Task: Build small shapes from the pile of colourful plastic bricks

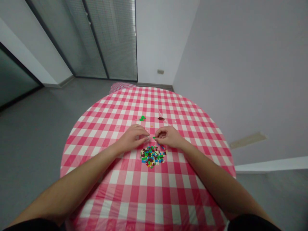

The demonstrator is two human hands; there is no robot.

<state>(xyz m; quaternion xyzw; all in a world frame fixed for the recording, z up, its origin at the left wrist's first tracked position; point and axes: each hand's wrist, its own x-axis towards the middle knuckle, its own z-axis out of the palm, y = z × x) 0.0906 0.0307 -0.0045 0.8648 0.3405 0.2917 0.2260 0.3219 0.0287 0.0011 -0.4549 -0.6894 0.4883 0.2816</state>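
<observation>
My right hand [170, 137] is closed in a pinch, with a small green toy brick [154, 137] at its fingertips. Facing it across a narrow gap is my left hand [134, 138], thumb and fingers drawn together. Something pale shows at those fingertips, too small to name. Just below both hands lies a pile of small toy bricks [153, 156] in green, blue, brown, red, yellow and white. Beyond the hands sit a green brick cluster [142, 118] on the left and a dark brown brick cluster [161, 119] on the right.
A red and white checked cloth covers the round table [149, 192]. A tiny yellow piece [151, 126] lies between the clusters and my hands. Behind the table are a glass partition [113, 38] and a white wall with an outlet [160, 72]. Another wall [240, 64] rises on the right.
</observation>
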